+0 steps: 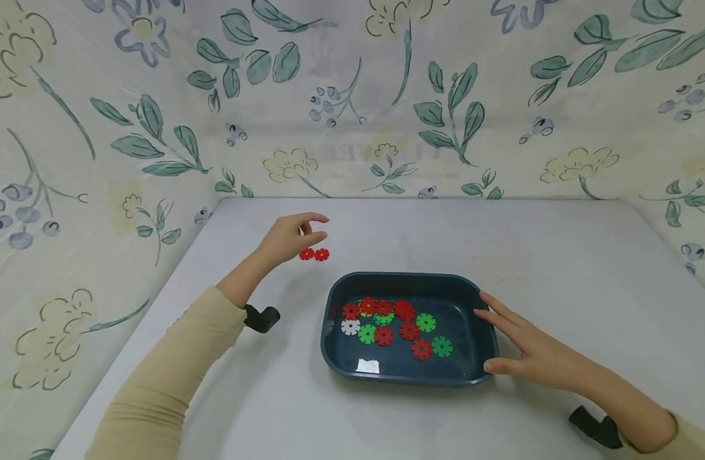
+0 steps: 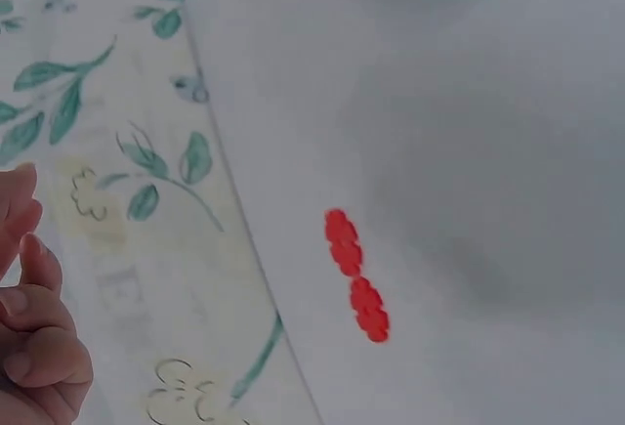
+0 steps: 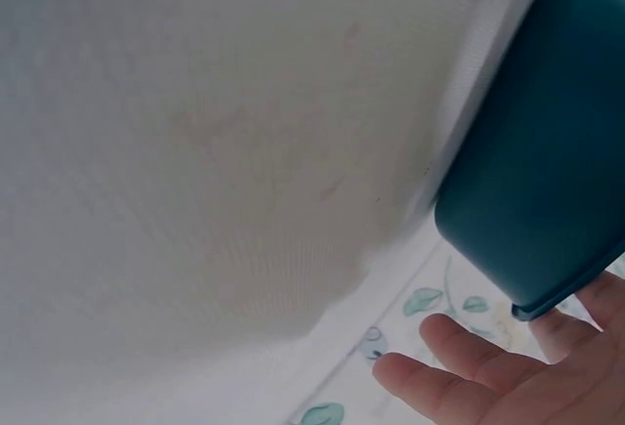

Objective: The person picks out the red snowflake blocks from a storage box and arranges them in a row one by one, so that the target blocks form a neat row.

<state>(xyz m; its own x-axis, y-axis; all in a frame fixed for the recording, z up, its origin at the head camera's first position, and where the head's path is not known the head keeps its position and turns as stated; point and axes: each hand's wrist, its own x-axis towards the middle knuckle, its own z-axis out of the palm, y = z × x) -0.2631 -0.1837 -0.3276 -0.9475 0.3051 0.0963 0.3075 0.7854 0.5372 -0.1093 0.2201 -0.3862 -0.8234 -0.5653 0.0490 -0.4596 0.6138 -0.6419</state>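
My left hand [image 1: 291,237] hovers over the table at the left with fingers loosely bent, nothing between thumb and fingertips. Just below it in the head view lie two red notched discs [image 1: 322,254], side by side; the left wrist view shows the pair of red discs [image 2: 343,242] touching end to end. A dark teal tray [image 1: 410,374] stands at the middle. My right hand [image 1: 536,351] rests at its right edge, fingers spread and fairly straight, fingertips at the rim. Inside the tray lie several red discs [image 1: 421,349], several green discs [image 1: 441,346] and a white disc [image 1: 350,327].
A white table [image 1: 559,255] bears the tray and the loose discs. Flower-patterned cloth [image 1: 352,153] rises behind the table and along its left side. Black wrist mounts [image 1: 263,319] sit on both forearms.
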